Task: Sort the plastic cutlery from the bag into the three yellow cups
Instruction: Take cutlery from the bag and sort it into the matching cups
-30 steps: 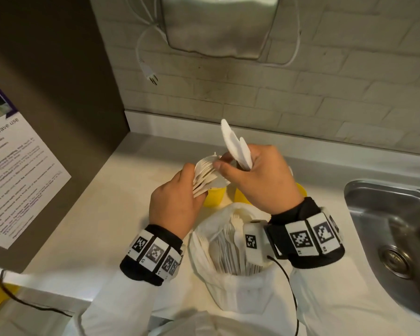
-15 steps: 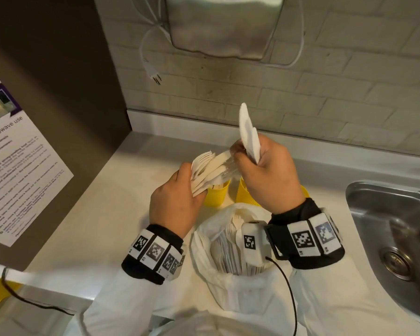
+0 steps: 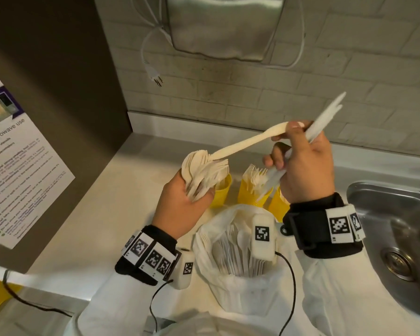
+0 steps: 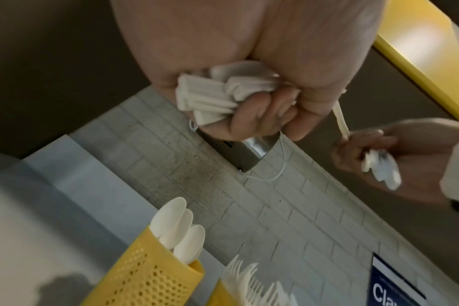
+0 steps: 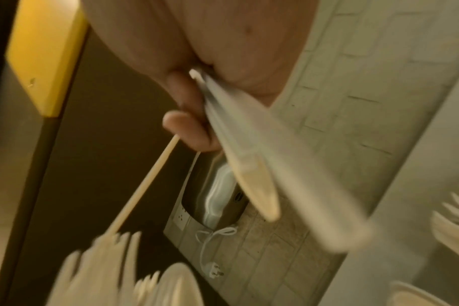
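The counter (image 3: 87,226) runs from a dark side panel on the left to the steel sink (image 3: 383,214) on the right, with the brick wall (image 3: 301,93) closing its far edge; open surface lies left of the cups, toward the panel. Near the front edge stands the white bag (image 3: 228,282), mouth open, packed with upright cutlery. Just behind it sit three yellow cups in a row: the left cup (image 3: 220,192) holds spoons, the middle cup (image 3: 250,192) holds forks, and the right cup (image 3: 277,204) is mostly hidden behind the right wrist. The left hand (image 3: 180,209) hovers above the left cup, fingers curled tight round a mixed bundle of cutlery (image 3: 204,170) whose heads fan upward. The right hand (image 3: 306,166) is raised above the middle and right cups, its lower fingers wrapped round several knives (image 3: 325,120) that point up toward the wall, while thumb and forefinger pinch the handle end of a single piece (image 3: 247,144); its head reaches down-left to the bundle, whether touching or just above it I cannot tell.
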